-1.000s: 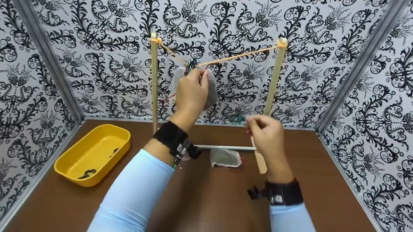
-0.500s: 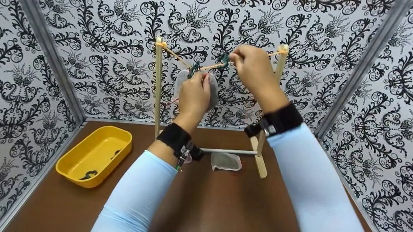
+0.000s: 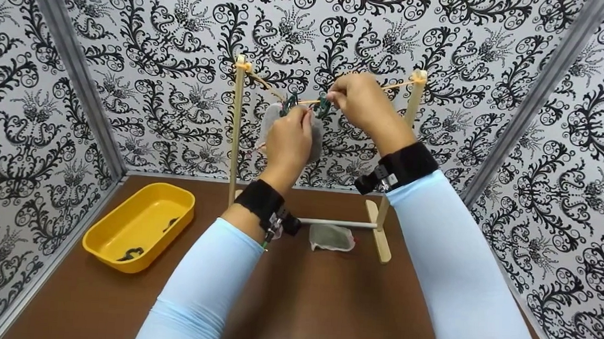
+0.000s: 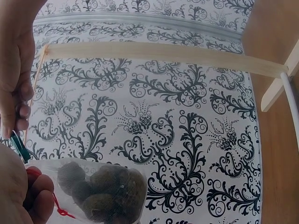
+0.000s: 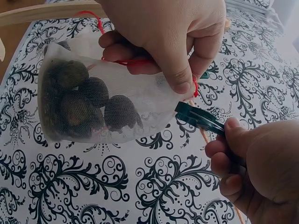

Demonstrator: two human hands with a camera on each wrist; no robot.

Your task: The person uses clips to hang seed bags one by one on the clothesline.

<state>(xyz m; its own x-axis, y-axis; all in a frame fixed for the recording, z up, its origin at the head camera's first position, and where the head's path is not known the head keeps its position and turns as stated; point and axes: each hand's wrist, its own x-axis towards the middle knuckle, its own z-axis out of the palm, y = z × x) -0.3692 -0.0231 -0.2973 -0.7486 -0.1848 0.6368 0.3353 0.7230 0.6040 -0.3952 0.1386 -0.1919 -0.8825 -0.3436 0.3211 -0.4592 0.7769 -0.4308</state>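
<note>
A white mesh bag (image 5: 121, 114) with dark, rounded stone-like lumps inside hangs at the sagging orange cord (image 3: 271, 88). My left hand (image 3: 289, 140) pinches its upper edge, where a red drawstring (image 5: 126, 61) runs by the fingers. My right hand (image 3: 362, 102) holds a dark green clothespin (image 5: 201, 117) between thumb and fingers. In the right wrist view the clothespin's tip reaches the bag's top corner; whether it bites the mesh is unclear. Another green clothespin (image 3: 289, 104) sits on the cord just above my left hand.
Two wooden posts, left (image 3: 236, 134) and right (image 3: 416, 100), carry the cord; a white rod (image 3: 338, 223) runs low between them. A second mesh bag (image 3: 332, 238) lies on the brown table. A yellow bin (image 3: 98, 257) at left holds dark clothespins (image 3: 131, 254).
My right hand has risen from low on the right up to the cord with the clothespin, then shifted slightly left and down to the bag's top. My left hand keeps its pinch there.
</note>
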